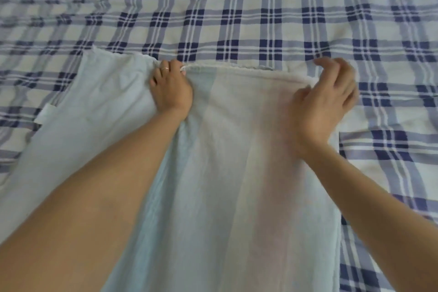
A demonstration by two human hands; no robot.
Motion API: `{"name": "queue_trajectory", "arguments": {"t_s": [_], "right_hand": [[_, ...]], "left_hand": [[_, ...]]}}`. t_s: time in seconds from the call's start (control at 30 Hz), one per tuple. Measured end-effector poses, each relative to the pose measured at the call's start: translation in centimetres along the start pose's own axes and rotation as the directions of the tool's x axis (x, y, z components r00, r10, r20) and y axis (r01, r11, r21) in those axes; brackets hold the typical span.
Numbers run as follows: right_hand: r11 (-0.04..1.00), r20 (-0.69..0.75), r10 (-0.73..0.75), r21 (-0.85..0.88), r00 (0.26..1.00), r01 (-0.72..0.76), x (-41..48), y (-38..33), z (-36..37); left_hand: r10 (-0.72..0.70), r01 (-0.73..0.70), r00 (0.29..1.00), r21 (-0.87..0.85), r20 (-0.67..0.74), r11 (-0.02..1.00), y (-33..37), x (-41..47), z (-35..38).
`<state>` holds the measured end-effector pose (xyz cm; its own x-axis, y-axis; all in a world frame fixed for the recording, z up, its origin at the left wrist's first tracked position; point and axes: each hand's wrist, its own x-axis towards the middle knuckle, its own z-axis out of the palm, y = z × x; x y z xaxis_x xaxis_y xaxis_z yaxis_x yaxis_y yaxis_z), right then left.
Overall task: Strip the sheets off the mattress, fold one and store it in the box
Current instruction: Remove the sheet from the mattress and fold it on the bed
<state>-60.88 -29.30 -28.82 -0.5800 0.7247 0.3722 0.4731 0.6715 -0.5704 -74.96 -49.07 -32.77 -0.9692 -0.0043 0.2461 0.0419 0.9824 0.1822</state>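
Note:
A pale blue-white sheet [227, 161] lies spread in a long strip over the blue-and-white checked sheet [237, 19] that covers the mattress. My left hand [171, 89], a ring on one finger, pinches the pale sheet's far hem left of centre. At the hem's far right corner my right hand [324, 99] curls its fingers onto the cloth, which bunches slightly under them. Both forearms reach across the pale sheet from the near side. No box is in view.
The checked sheet fills the view on all sides, with soft wrinkles at the left and right. A small white tag [45, 115] shows at the pale sheet's left edge.

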Motion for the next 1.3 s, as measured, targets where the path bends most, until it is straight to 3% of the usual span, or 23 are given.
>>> {"name": "queue_trajectory", "arguments": {"t_s": [0.07, 0.13, 0.23, 0.3, 0.37, 0.47, 0.53, 0.63, 0.83, 0.93, 1.07, 1.17, 1.3], "right_hand": [[0.997, 0.279, -0.074, 0.047, 0.958, 0.063, -2.3, -3.9, 1.8], [0.996, 0.447, 0.015, -0.086, 0.894, 0.026, -4.4, -6.0, 4.4], [0.978, 0.412, 0.042, -0.204, 0.910, 0.047, -5.1, -7.3, 6.7], [0.969, 0.395, 0.054, -0.243, 0.917, 0.047, -5.1, -7.3, 7.0], [0.964, 0.386, 0.041, -0.259, 0.921, 0.066, -5.0, -7.5, 7.0], [0.958, 0.394, 0.063, -0.282, 0.917, 0.055, -4.9, -8.1, 7.1], [0.952, 0.393, 0.053, -0.297, 0.918, 0.072, -4.6, -8.1, 7.0], [0.952, 0.391, 0.086, -0.304, 0.916, 0.040, -4.5, -8.6, 7.0], [0.939, 0.362, 0.080, -0.340, 0.929, 0.052, -4.6, -8.8, 7.2], [0.928, 0.346, 0.067, -0.365, 0.936, 0.069, -4.6, -8.7, 7.4], [0.932, 0.340, 0.056, -0.354, 0.939, 0.072, -4.5, -8.6, 7.5], [0.933, 0.333, 0.040, -0.350, 0.942, 0.085, -4.8, -8.6, 7.7], [0.930, 0.346, 0.038, -0.355, 0.937, 0.093, -4.7, -8.6, 7.8]], "left_hand": [[-0.016, 0.016, 1.000, 0.005, -0.005, 1.000, -0.1, -0.2, -0.4], [-0.027, 0.027, 1.000, -0.029, 0.011, 0.999, 0.3, -0.4, -0.5], [0.021, -0.009, 0.995, -0.120, 0.097, 0.993, -0.5, 0.1, -1.3], [0.140, -0.092, 0.975, -0.262, 0.171, 0.961, -2.3, 1.2, -2.9], [0.179, -0.121, 0.968, -0.299, 0.174, 0.947, -5.5, 2.9, -5.0], [-0.066, 0.088, 0.981, -0.116, 0.180, 0.989, -12.1, 6.8, -7.4], [-0.275, 0.308, 0.919, -0.080, 0.284, 0.948, -15.8, 8.9, -8.2], [-0.230, 0.344, 0.882, -0.229, 0.412, 0.911, -18.5, 10.7, -8.5], [-0.024, 0.081, 0.982, -0.301, 0.189, 0.950, -18.1, 10.8, -8.3], [-0.138, 0.150, 0.989, -0.289, 0.060, 0.946, -18.3, 11.5, -8.7], [-0.126, 0.146, 0.985, -0.175, 0.122, 0.974, -19.7, 12.5, -6.1], [-0.152, 0.155, 0.985, -0.030, 0.083, 0.987, -19.8, 12.3, -3.7], [-0.180, 0.177, 0.983, -0.108, -0.022, 0.978, -18.4, 11.3, -4.6]]}}
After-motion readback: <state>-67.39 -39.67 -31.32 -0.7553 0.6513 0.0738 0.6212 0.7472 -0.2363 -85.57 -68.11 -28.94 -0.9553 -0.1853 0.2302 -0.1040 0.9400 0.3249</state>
